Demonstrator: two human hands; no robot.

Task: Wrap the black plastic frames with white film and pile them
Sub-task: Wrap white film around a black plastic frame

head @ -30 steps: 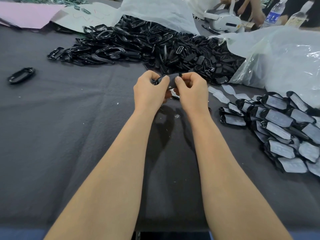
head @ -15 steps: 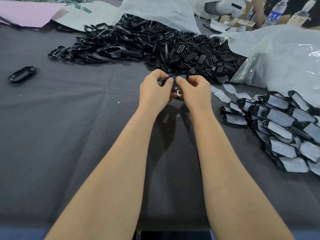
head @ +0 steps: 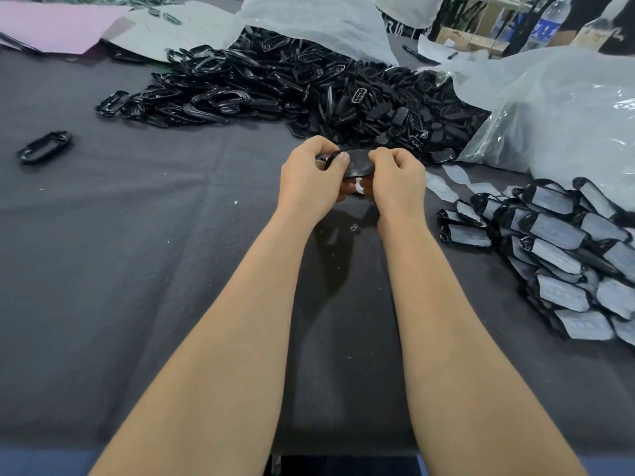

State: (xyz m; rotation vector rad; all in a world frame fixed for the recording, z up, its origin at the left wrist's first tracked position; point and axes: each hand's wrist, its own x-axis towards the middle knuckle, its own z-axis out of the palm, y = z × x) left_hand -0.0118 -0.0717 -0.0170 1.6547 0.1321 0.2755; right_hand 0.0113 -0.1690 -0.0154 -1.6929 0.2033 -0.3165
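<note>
Black plastic frame (head: pixel 355 163) sits between your hands, raised just above the counter (head: pixel 137 252). Your left hand (head: pixel 309 180) pinches its left end, your right hand (head: pixel 398 182) curls around its right end, and a scrap of white film (head: pixel 359 185) shows just beneath the frame. Beyond the frame lies the heap of bare frames (head: pixel 309 91); right of it, the pile of wrapped frames (head: pixel 567 255); far left of it, one lone frame (head: pixel 44 147).

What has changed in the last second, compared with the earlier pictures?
The black frame has been turned, so its broad face shows more now. Both the left hand and right hand keep their grip on it. The loose pile, wrapped pile and lone frame stayed put.
</note>
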